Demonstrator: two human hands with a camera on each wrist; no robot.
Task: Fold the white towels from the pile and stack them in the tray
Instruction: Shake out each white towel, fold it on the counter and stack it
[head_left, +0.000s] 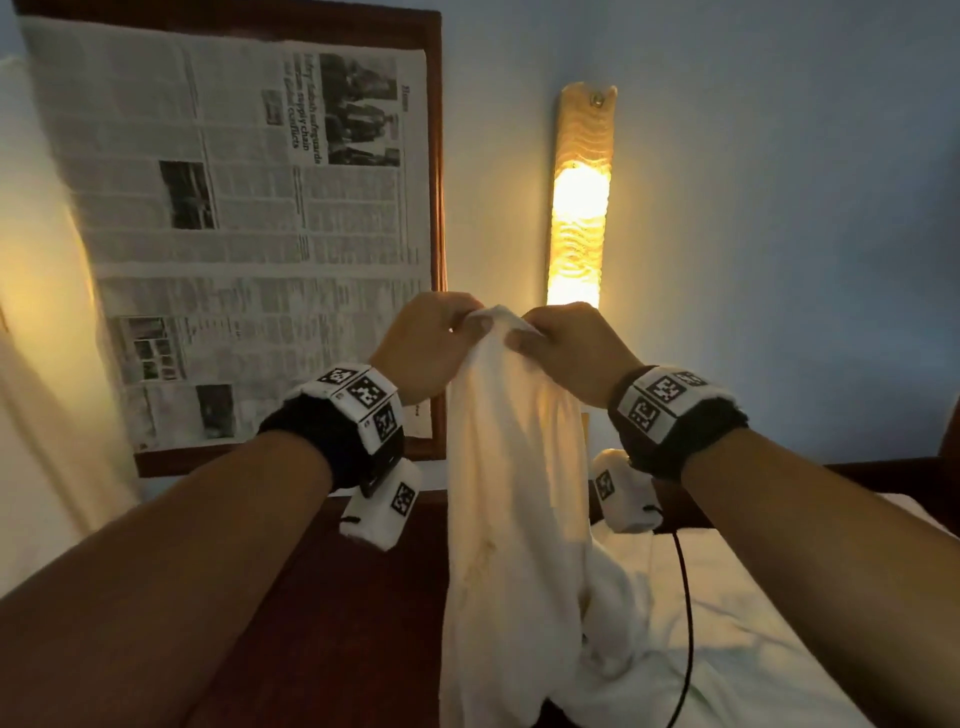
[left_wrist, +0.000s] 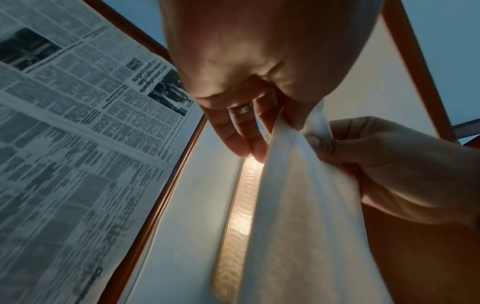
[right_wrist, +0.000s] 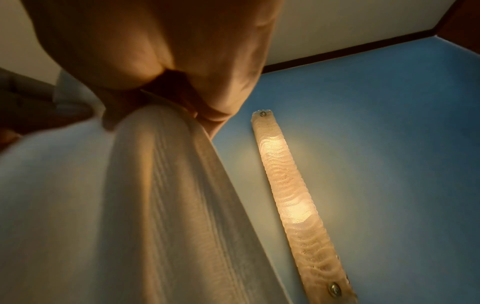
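Observation:
A white towel (head_left: 511, 467) hangs lifted in front of me, its top edge bunched between both hands. My left hand (head_left: 431, 340) pinches the top edge from the left, and my right hand (head_left: 558, 348) pinches it just to the right, the two almost touching. The towel's lower part trails down onto more crumpled white cloth (head_left: 623, 613) on the bed. In the left wrist view the towel (left_wrist: 293, 205) drops from my left hand (left_wrist: 259, 127), with the right hand (left_wrist: 363, 156) gripping beside it. The right wrist view shows the towel (right_wrist: 161, 195) hanging from my right hand (right_wrist: 161, 88). No tray is in view.
A lit wall lamp (head_left: 579, 208) glows straight ahead on the blue wall. A wood-framed newspaper (head_left: 249, 218) hangs at the left. A dark wooden surface (head_left: 353, 623) lies below my left arm, white bedding (head_left: 753, 623) at the right, with a black cable (head_left: 688, 613) across it.

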